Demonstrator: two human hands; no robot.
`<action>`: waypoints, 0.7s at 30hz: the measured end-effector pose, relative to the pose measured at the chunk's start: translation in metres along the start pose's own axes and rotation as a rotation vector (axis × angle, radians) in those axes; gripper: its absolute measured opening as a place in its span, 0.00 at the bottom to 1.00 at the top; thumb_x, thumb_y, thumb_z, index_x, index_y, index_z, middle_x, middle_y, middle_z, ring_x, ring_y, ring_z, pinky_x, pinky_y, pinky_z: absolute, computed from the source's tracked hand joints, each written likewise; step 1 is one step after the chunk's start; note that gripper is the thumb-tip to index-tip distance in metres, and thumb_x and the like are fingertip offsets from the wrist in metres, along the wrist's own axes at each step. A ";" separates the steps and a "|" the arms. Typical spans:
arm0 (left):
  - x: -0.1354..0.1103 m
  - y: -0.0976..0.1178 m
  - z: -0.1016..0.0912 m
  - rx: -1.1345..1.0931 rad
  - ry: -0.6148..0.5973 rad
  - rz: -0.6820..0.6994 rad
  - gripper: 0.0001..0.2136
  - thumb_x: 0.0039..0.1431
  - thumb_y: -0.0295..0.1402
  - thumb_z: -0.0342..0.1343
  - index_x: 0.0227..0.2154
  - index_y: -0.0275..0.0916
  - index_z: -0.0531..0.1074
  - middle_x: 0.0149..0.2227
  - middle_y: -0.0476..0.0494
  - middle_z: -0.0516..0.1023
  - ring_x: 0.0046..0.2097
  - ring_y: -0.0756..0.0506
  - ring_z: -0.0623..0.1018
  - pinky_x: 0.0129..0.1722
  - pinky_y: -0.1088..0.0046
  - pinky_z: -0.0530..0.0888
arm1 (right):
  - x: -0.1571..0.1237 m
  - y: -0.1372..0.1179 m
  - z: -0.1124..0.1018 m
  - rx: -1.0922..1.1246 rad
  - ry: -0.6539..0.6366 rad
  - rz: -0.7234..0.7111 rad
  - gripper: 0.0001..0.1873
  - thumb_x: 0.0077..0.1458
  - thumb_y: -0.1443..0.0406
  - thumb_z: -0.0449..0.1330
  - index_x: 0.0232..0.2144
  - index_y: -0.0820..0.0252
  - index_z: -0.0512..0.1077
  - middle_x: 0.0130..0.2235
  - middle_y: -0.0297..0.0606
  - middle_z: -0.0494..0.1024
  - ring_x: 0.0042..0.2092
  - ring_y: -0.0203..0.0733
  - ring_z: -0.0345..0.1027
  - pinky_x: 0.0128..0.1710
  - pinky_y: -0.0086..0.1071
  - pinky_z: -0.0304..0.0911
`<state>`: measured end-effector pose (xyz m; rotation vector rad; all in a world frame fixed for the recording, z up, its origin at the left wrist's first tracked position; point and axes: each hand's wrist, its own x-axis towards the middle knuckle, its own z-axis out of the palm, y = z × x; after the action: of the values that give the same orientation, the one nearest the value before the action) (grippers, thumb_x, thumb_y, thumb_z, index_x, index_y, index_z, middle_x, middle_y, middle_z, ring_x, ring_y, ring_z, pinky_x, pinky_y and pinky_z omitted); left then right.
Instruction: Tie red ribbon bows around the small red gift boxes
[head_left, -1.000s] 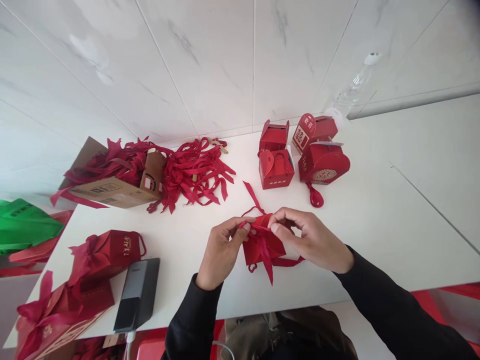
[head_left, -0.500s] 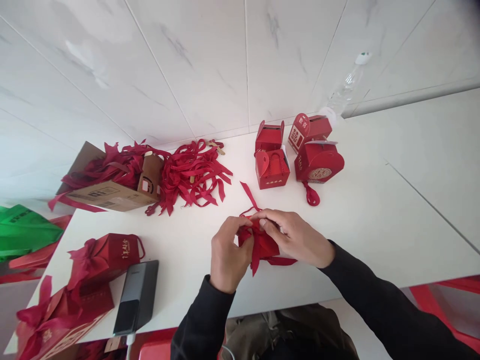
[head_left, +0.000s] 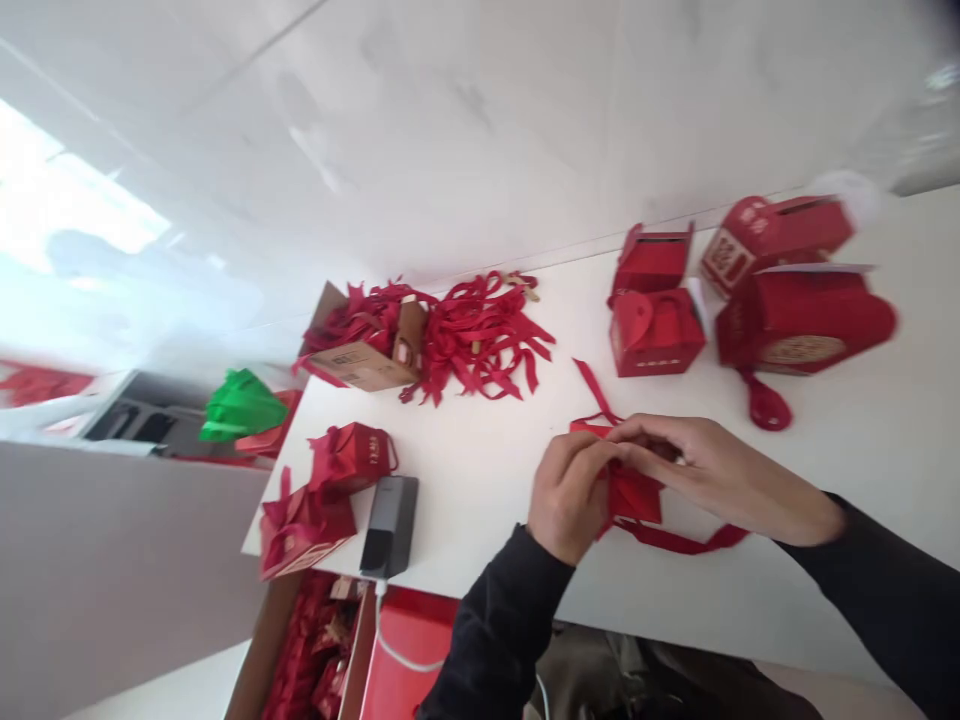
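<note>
Left hand (head_left: pixel 568 495) and right hand (head_left: pixel 709 470) both pinch a small red gift box (head_left: pixel 634 492) and its ribbon (head_left: pixel 686 540), nearer the viewer than the finished red boxes (head_left: pixel 656 330).

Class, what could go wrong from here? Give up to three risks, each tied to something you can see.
1. The left hand and right hand pinch the ribbon on the red box; a hard pull might crush the card.
2. The ribbon's loose tail lies by the right sleeve and could snag.
3. The grey device sits at the table edge; a nudge may tip it off.
</note>
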<state>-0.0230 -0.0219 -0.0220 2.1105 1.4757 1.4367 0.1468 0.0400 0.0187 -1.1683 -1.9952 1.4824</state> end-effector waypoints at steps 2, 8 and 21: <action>-0.003 -0.002 0.002 -0.015 -0.041 -0.053 0.12 0.67 0.24 0.47 0.43 0.40 0.76 0.41 0.38 0.81 0.43 0.44 0.81 0.41 0.67 0.81 | 0.002 0.009 0.002 0.039 -0.010 0.006 0.20 0.64 0.47 0.56 0.41 0.53 0.77 0.40 0.41 0.82 0.40 0.50 0.78 0.37 0.38 0.74; -0.009 -0.003 0.005 -0.088 0.000 -0.147 0.10 0.67 0.27 0.48 0.45 0.40 0.74 0.43 0.37 0.80 0.46 0.42 0.80 0.44 0.61 0.80 | 0.000 0.016 0.003 0.003 -0.052 0.092 0.18 0.64 0.46 0.56 0.39 0.49 0.76 0.35 0.40 0.81 0.32 0.45 0.75 0.29 0.32 0.71; -0.011 0.001 -0.021 -0.060 0.079 -0.312 0.02 0.61 0.28 0.61 0.32 0.41 0.75 0.31 0.47 0.77 0.35 0.46 0.78 0.36 0.69 0.75 | -0.013 -0.001 -0.001 -0.158 0.100 0.023 0.14 0.69 0.54 0.49 0.34 0.54 0.64 0.26 0.30 0.68 0.25 0.38 0.60 0.23 0.30 0.56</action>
<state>-0.0391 -0.0380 -0.0171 1.7126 1.6783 1.4374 0.1541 0.0302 0.0218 -1.3069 -2.0666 1.2696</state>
